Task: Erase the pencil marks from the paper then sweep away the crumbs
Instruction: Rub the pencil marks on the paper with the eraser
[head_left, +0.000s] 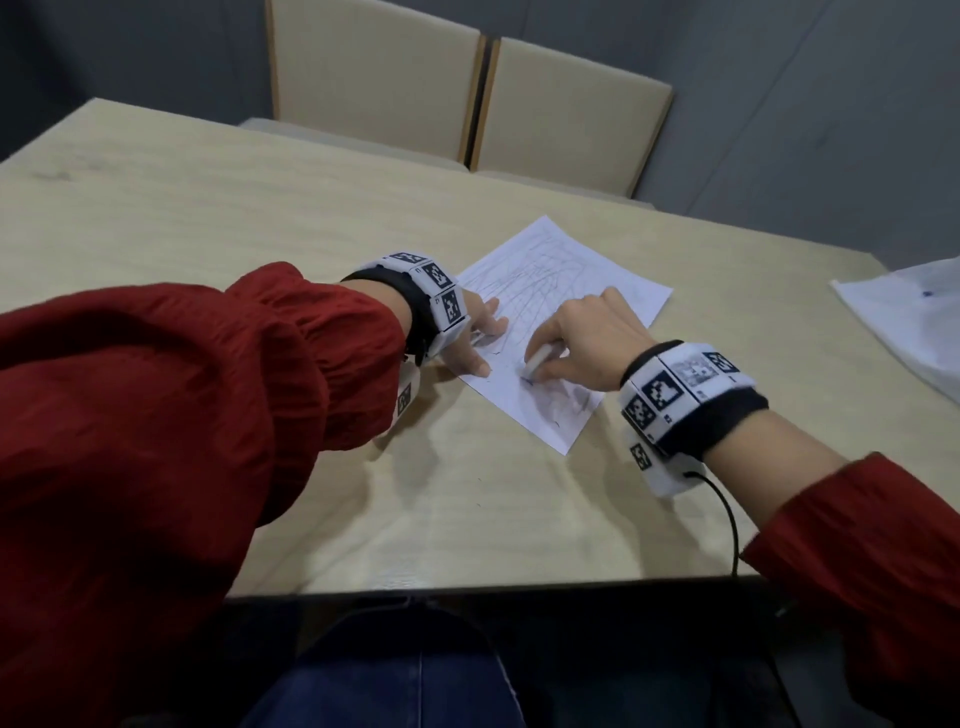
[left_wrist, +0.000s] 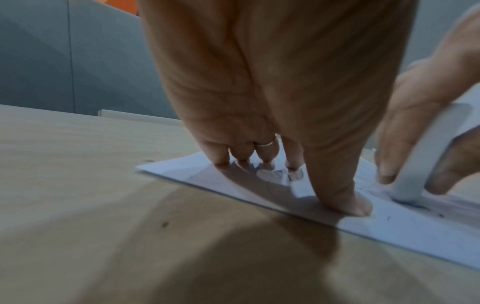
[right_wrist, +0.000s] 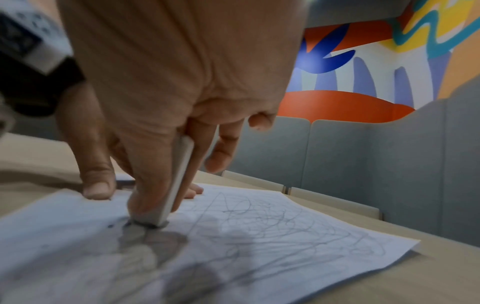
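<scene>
Paper (head_left: 561, 291): lay flat on the table (head_left: 208, 208), near corner rubbed pale, scribbles covering the far part. Eraser (head_left: 537, 361): pinched in right hand (head_left: 587, 338), end pressed to the sheet. Left hand (head_left: 475, 338): fingers straight, pinning the edge. Erasing judged early; a few crumbs beside the eraser, sweeping not begun.

Office meeting nook — grey partition panels (right_wrist: 363, 164), mural (right_wrist: 363, 61), chairs (head_left: 467, 93).
</scene>
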